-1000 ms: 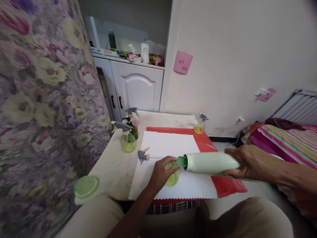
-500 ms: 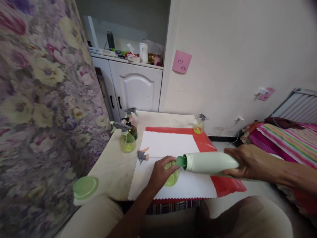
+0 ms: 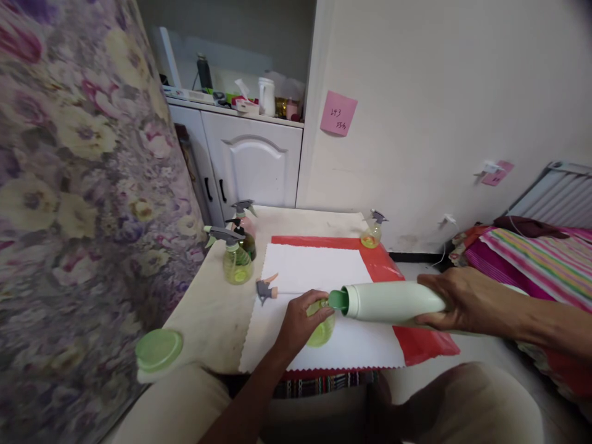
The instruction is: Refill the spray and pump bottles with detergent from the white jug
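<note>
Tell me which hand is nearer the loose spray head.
Left. The left hand is close by, to the right of the spray head; the right hand is farther right, holding the big bottle.

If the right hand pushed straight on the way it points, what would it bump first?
Probably the small bottle, held by the left hand. The right hand holds the big bottle, whose green spout leads that way, though I can't tell whether they touch.

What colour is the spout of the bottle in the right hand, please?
The spout is green, darker than the pale green bottle; head view shows it best.
</note>
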